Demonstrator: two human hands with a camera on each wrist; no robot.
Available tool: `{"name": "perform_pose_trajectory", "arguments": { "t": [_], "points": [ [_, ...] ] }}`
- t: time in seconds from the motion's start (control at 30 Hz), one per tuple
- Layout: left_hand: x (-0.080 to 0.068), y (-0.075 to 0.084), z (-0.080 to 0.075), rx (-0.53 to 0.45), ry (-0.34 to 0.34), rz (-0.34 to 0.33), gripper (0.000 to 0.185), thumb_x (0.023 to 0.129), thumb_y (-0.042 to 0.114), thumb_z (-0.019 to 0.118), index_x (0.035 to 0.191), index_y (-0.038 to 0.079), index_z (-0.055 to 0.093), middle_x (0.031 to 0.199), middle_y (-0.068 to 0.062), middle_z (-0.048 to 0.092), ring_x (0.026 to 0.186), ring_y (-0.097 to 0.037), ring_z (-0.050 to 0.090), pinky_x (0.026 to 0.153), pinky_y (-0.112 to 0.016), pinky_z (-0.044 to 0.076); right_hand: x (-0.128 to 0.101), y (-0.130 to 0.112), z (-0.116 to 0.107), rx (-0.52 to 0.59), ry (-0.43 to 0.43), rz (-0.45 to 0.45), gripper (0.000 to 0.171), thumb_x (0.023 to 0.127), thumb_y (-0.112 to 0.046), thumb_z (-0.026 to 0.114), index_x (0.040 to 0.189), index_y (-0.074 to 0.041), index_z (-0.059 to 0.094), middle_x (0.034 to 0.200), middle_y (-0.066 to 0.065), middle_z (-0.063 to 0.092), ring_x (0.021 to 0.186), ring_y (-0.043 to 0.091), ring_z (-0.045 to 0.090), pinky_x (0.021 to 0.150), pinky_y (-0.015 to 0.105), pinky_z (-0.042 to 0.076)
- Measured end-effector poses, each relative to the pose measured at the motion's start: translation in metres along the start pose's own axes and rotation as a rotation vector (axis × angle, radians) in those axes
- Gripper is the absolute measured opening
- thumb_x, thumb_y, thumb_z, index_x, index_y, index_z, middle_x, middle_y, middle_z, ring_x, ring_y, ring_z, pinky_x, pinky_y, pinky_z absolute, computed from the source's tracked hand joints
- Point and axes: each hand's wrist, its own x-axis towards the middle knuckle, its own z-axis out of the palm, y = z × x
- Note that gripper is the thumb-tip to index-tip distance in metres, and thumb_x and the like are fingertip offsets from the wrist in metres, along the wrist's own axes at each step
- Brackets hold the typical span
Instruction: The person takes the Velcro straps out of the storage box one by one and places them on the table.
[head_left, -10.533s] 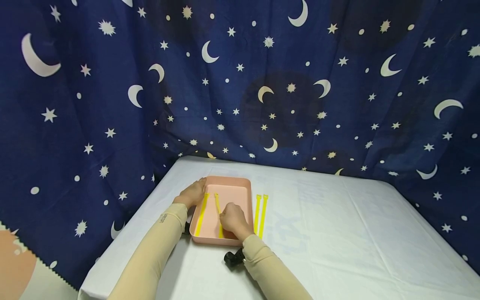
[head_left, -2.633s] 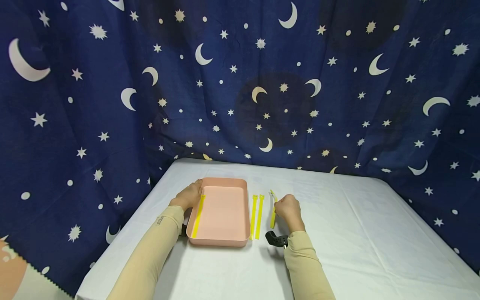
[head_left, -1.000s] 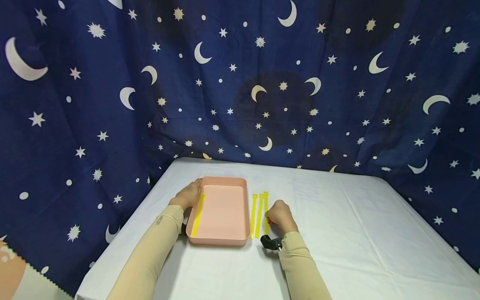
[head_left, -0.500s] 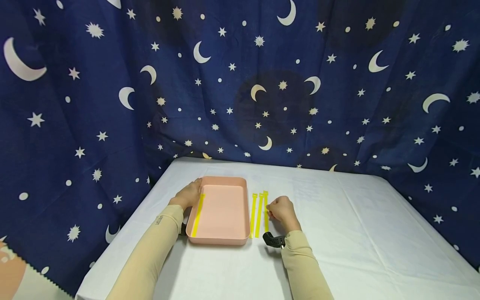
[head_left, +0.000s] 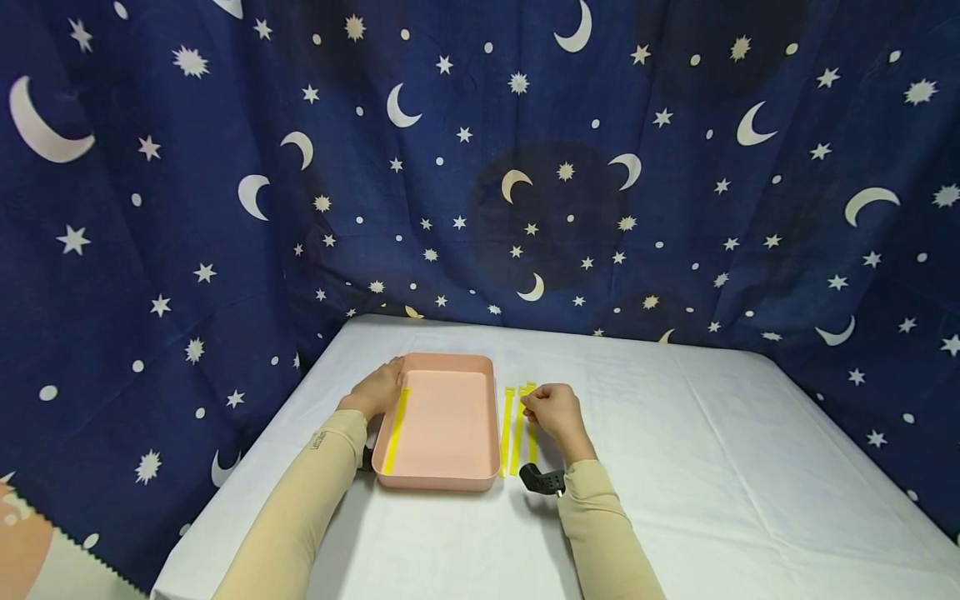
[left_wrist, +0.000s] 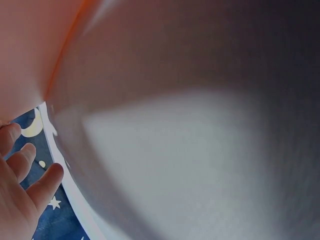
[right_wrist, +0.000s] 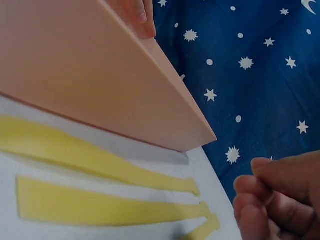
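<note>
At the table's left, a shallow pink tray (head_left: 450,429) has a yellow strap (head_left: 397,429) with a wider head lying along its left wall. My left hand (head_left: 381,388) rests on the tray's left rim near the far corner; its fingers (left_wrist: 46,186) look fairly straight in the left wrist view. Right of the tray lie three more yellow straps side by side, heads away from me: the nearest strap (head_left: 506,433), the middle strap (head_left: 517,442) and the rightmost strap (head_left: 532,446). Over their head ends, my right hand (head_left: 557,408) hovers, fingers loosely curled, nothing visible between thumb and forefinger.
A white cloth (head_left: 675,467) covers the table. Behind it hangs a dark blue curtain (head_left: 465,192) with moons and stars. A black wrist device (head_left: 542,480) sits below my right hand.
One strap has gone from the tray to the table, right of the other two. My right hand has let go of it and shifted toward the strap heads. The left hand stays at the rim.
</note>
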Motion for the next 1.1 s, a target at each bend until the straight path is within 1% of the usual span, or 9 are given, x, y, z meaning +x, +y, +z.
{"name": "perform_pose_trajectory", "arguments": {
  "t": [0.17,0.3,0.43,0.6,0.7,0.8,0.9,1.0,1.1],
  "points": [
    [0.000,-0.001,-0.001,-0.003,-0.003,-0.009,0.053,0.110,0.022,0.031,0.158,-0.001,0.022,0.164,-0.020,0.026,0.153,-0.037,0.024,0.128,-0.050,0.020,0.001,-0.007,0.005,0.074,0.009,-0.016,0.014,0.090,-0.007,0.071,0.084,0.006,0.072,0.072,0.011,0.073,0.058,0.013,0.066,0.059,0.029,0.062],
    [-0.001,-0.002,0.000,0.003,-0.008,-0.011,0.054,0.110,0.022,0.030,0.158,-0.001,0.021,0.164,-0.021,0.026,0.153,-0.037,0.023,0.128,-0.050,0.020,0.000,-0.013,0.009,0.117,-0.008,-0.011,0.013,0.090,-0.007,0.071,0.087,0.006,0.073,0.076,0.012,0.074,0.059,0.012,0.066,0.061,0.030,0.063],
    [0.000,-0.004,0.001,-0.001,-0.006,-0.011,0.053,0.110,0.021,0.031,0.158,-0.001,0.022,0.164,-0.021,0.025,0.153,-0.037,0.023,0.128,-0.050,0.020,-0.001,-0.018,0.012,0.122,-0.025,-0.005,0.013,0.092,-0.008,0.070,0.091,0.005,0.073,0.080,0.014,0.074,0.061,0.011,0.066,0.062,0.029,0.063],
    [0.000,-0.006,0.001,-0.005,-0.004,-0.013,0.053,0.110,0.021,0.031,0.158,-0.001,0.022,0.164,-0.020,0.025,0.153,-0.036,0.023,0.128,-0.048,0.020,-0.002,-0.019,0.016,0.128,-0.027,-0.006,0.013,0.092,-0.007,0.069,0.090,0.006,0.073,0.079,0.014,0.074,0.061,0.011,0.066,0.061,0.027,0.062],
    [0.000,-0.006,0.001,0.000,-0.005,-0.011,0.053,0.110,0.020,0.031,0.158,-0.001,0.023,0.164,-0.019,0.026,0.153,-0.037,0.024,0.128,-0.048,0.020,-0.003,-0.019,0.018,0.137,-0.041,-0.008,0.014,0.092,-0.007,0.070,0.092,0.007,0.073,0.080,0.014,0.074,0.063,0.012,0.067,0.062,0.026,0.062],
    [0.001,-0.006,0.002,0.001,-0.006,-0.010,0.053,0.110,0.019,0.031,0.158,-0.001,0.023,0.164,-0.019,0.026,0.153,-0.037,0.024,0.128,-0.049,0.021,-0.005,-0.022,0.019,0.138,-0.053,-0.006,0.016,0.092,-0.008,0.070,0.095,0.007,0.073,0.082,0.015,0.075,0.066,0.014,0.069,0.065,0.029,0.063],
    [0.005,-0.008,0.004,0.000,-0.006,-0.009,0.053,0.110,0.020,0.031,0.158,-0.001,0.023,0.164,-0.019,0.026,0.153,-0.036,0.024,0.128,-0.048,0.020,-0.006,-0.024,0.020,0.128,-0.055,-0.010,0.015,0.093,-0.008,0.069,0.094,0.007,0.073,0.083,0.016,0.075,0.070,0.020,0.072,0.070,0.035,0.065],
    [0.006,-0.008,0.003,0.001,-0.005,-0.009,0.053,0.110,0.022,0.030,0.158,0.000,0.022,0.165,-0.018,0.025,0.153,-0.035,0.023,0.128,-0.048,0.020,-0.006,-0.029,0.022,0.126,-0.057,-0.022,0.013,0.092,-0.007,0.069,0.091,0.005,0.073,0.083,0.016,0.074,0.069,0.019,0.071,0.071,0.036,0.065],
    [0.006,-0.005,0.001,0.004,-0.007,-0.002,0.053,0.110,0.022,0.030,0.158,-0.001,0.022,0.165,-0.020,0.025,0.153,-0.036,0.023,0.128,-0.048,0.020,-0.007,-0.032,0.024,0.133,-0.059,-0.028,0.011,0.091,-0.005,0.069,0.089,0.006,0.072,0.081,0.016,0.074,0.067,0.017,0.070,0.069,0.033,0.065]
  ]
}}
